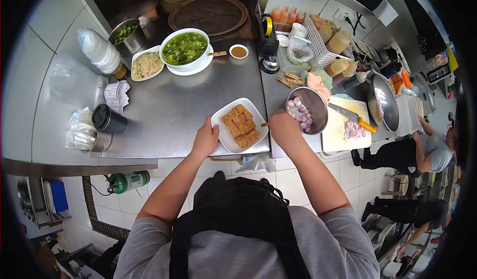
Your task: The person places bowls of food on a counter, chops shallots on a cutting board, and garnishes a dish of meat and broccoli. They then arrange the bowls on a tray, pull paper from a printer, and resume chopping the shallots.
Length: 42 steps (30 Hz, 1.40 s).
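1. Far left of the counter [169,105]: a black-lidded cup [108,118] stands upright. A stack of folded paper [117,95] lies just behind it.

2. Back of the counter: a plate of rice [147,65] sits beside a white bowl of green soup [184,48]. A small sauce dish [238,51] stands just right of the bowl, apart from it.

3. Left hand [205,139]: my fingers are closed on the left rim of the white plate [224,139], with the thumb on top of the rim. The plate lies flat at the front edge of the counter, directly ahead of me. It carries fried tofu [241,126] laid in close rows.

4. Right hand [283,129]: my fingers are curled shut at the right rim of the same plate. They grip a thin wooden stick [264,125]. Only its tip shows, pointing at the tofu. The hand hides the rest of the stick.

5. Just right of that hand: a steel bowl [318,105] holds peeled shallots [299,115]. The bowl stands near the plate. I cannot tell whether they touch.

6. Right of the bowl: a white cutting board [338,130] holds a knife [350,116] with a yellow handle, laid flat. A small heap of cut shallots [355,130] lies beside the blade.

7. Behind the board: a wok [385,102] stands tilted on its side.

8. Far right, on the floor below the counter: another person [422,152] in a grey shirt is bent forward, well apart from my hands.
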{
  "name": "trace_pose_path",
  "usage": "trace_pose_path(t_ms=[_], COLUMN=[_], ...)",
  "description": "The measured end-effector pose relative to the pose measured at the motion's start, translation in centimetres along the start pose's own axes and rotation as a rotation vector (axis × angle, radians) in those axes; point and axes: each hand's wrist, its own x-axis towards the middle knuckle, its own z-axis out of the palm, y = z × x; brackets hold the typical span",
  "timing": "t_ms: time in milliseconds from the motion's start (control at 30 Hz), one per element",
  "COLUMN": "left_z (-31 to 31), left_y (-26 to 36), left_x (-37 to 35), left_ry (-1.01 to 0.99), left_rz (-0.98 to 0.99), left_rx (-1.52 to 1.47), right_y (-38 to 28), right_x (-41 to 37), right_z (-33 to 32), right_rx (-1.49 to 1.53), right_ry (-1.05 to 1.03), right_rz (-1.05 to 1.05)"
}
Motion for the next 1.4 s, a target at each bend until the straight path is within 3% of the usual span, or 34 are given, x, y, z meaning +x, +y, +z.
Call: trace_pose_path(t_ms=[67,200,267,400,467,567,633,667,700,733,800,867,900,933,967,1000,1133,1200,1400], left_z=[-0.3,-0.7,-0.6,-0.3,-0.3,0.3,0.2,0.1,0.9,0.2,1.3,1.5,1.9,2.5,3.0,3.7,6.8,7.6,8.8], left_y=[-0.1,0.5,0.4,-0.3,-0.5,-1.9,-1.7,-1.5,-2.9,-1.0,-2.2,-1.7,-1.9,-2.1,-2.5,-2.8,-5.3,-5.3,0.4], left_x=[0.0,-0.2,-0.1,-0.3,-0.3,0.0,0.0,0.0,0.8,-0.3,0.0,-0.9,-1.3,-1.8,-2.4,-2.9,-2.6,-3.0,-5.3], left_ry=[-0.002,-0.035,-0.034,0.033,0.031,0.08,0.038,-0.015,0.031,-0.003,0.105,0.176,0.214,0.217,0.242,0.269,0.351,0.44,0.782], left_rz=[0.006,0.006,0.012,0.078,0.11,0.203,0.112,0.034,0.097,0.038,0.082,0.082,0.102,0.112,0.128,0.14,0.076,0.081,0.211], left_rx=[-0.006,-0.038,-0.028,0.033,0.028,0.0,-0.009,-0.075,-0.038,-0.125,-0.277,-0.388,-0.432,-0.429,-0.429,-0.432,-0.508,-0.199,-0.09], right_y=[-1.5,-2.1,-3.4,-2.6,-1.3,0.4,2.2,3.5,4.3,5.3,8.3,12.8,13.7,13.0,13.3,14.5,19.6,22.3,29.4], right_x=[1.3,5.6,7.0,7.7,7.5,4.3,0.6,-1.6,-4.5,-6.6,-10.8,-15.2,-18.3,-22.5,-24.7,-26.5,-26.1,-24.5,-18.9], right_z=[-1.4,0.6,0.3,1.7,0.8,-2.6,-3.4,-2.2,-3.3,-3.0,1.7,11.0,14.2,14.2,16.7,17.6,17.5,16.6,15.0], right_rx=[-0.104,-0.206,-0.241,-0.243,-0.209,0.121,0.051,-0.002,0.136,0.301,0.493,0.258,0.19,0.006,-0.078,-0.012,0.187,0.254,0.413], right_ry=[-0.194,-0.129,-0.345,-0.284,-0.067,0.289,0.284,0.452,0.204,-0.114,-0.373,-0.514,-0.608,-0.486,-0.38,-0.44,-0.578,-0.596,-0.74], right_rz=[0.034,0.035,0.108,0.155,0.155,0.138,0.119,0.009,-0.018,0.075,0.081,-0.042,0.216,0.266,0.458,0.453,0.33,0.247,0.017])
